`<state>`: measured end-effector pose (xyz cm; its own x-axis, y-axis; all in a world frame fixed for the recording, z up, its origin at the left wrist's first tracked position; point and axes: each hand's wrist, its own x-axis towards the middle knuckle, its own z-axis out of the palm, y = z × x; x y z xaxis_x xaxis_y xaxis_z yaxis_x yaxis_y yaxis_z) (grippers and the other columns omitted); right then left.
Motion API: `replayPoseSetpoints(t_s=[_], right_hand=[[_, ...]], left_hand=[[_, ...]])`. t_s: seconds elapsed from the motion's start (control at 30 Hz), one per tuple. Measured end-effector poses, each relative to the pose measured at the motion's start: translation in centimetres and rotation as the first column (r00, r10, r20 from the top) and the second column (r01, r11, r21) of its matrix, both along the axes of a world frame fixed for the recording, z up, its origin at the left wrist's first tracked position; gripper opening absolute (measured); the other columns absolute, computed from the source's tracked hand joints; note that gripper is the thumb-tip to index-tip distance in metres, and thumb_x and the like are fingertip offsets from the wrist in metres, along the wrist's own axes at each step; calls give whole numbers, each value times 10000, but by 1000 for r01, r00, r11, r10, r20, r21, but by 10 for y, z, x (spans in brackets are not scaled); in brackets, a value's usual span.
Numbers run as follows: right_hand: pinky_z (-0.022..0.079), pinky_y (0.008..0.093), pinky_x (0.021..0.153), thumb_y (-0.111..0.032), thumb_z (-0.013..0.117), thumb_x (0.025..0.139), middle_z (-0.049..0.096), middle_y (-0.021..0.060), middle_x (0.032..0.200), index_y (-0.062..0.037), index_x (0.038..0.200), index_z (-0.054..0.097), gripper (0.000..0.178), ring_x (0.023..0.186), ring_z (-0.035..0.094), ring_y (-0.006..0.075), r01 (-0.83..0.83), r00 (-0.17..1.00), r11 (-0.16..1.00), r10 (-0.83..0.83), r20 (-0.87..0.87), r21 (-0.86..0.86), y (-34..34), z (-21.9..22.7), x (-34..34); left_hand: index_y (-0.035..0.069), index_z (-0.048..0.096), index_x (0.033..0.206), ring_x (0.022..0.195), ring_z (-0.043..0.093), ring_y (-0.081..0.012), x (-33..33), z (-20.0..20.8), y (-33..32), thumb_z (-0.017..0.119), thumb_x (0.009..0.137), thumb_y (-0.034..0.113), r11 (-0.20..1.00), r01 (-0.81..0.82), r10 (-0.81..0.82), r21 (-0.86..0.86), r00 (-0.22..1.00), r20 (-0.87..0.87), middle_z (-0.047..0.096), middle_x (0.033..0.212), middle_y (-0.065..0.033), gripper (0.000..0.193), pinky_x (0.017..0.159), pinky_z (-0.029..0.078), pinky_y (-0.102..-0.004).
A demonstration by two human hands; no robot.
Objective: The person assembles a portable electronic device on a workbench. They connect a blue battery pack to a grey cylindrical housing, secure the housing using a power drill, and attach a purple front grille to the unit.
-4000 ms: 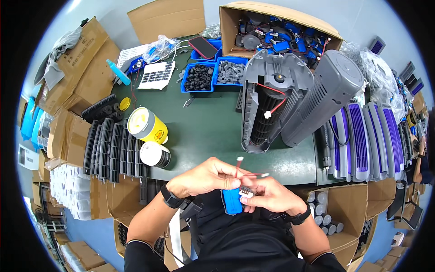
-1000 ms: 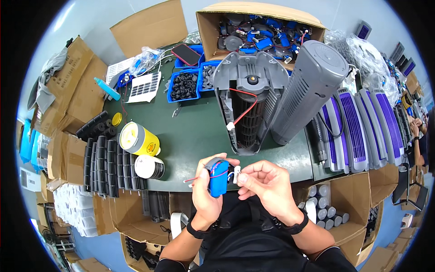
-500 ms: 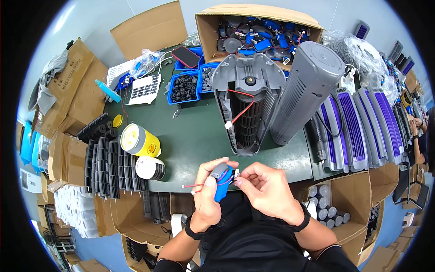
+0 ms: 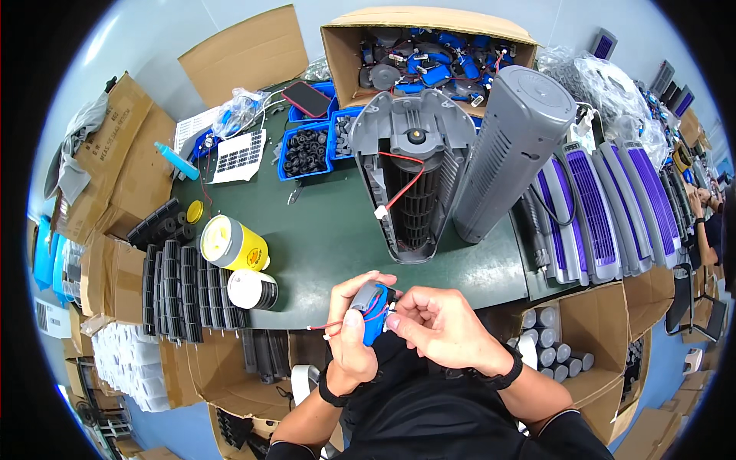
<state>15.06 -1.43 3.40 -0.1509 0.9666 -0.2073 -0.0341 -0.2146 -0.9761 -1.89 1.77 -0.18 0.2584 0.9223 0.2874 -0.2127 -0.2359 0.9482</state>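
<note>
My left hand (image 4: 351,337) is closed around a blue battery pack (image 4: 372,326) with a grey curved plastic part on top. Red wires run across the pack, and small white plugs stick out past my left thumb. At the pack's right side, my right hand (image 4: 445,326) pinches a small white connector (image 4: 390,308), partly hidden by the fingertips. Beyond both hands, an opened grey tower fan housing (image 4: 414,138) stands on the table, a black ribbed roller inside and a red wire with a white plug hanging over it. Beside it leans a closed grey tower casing (image 4: 515,146).
A cardboard box (image 4: 429,15) of blue packs stands at the back, near blue bins (image 4: 308,172) of black parts. Left are a yellow container (image 4: 249,247), a white-lidded tub (image 4: 247,290) and black rollers (image 4: 170,295). Purple-grilled fan panels (image 4: 592,207) line the right; open cartons sit below the table edge.
The white connector in my right fingers has come down closer against the blue battery pack's side. My right hand has lowered slightly and shifted left; the left hand keeps its hold.
</note>
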Motion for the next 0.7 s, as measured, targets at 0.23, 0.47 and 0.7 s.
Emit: replayPoseSetpoints(t_s=[0.23, 0.47, 0.7], right_hand=[[512, 242, 523, -133, 723, 1016, 711, 55, 800, 43, 1000, 691, 179, 624, 639, 70, 74, 994, 997, -77, -79, -38, 4, -2, 1], [552, 252, 485, -153, 704, 1031, 724, 88, 832, 26, 997, 693, 182, 632, 696, 123, -105, 873, 977, 0, -488, -188, 12, -11, 16], [525, 231, 499, -145, 719, 1024, 707, 51, 809, 13, 956, 682, 176, 627, 659, 84, 0, 984, 994, -19, -179, -107, 10, 1, 11]], left_hand=[[-45, 503, 1383, 1116, 671, -267, -4, -4, 0, 399, 1099, 390, 999, 22, -22, 29, 1000, 17, 656, 1310, -243, 530, 1006, 524, -409], [-44, 505, 1382, 1131, 667, -267, -2, -4, -1, 396, 1100, 430, 999, -12, 10, 51, 999, 39, 659, 1297, -261, 563, 1011, 523, -406], [-39, 515, 1387, 1140, 666, -267, 1, -3, 1, 397, 1103, 448, 1000, -6, 6, 6, 998, 70, 663, 1297, -253, 577, 1007, 527, -403]])
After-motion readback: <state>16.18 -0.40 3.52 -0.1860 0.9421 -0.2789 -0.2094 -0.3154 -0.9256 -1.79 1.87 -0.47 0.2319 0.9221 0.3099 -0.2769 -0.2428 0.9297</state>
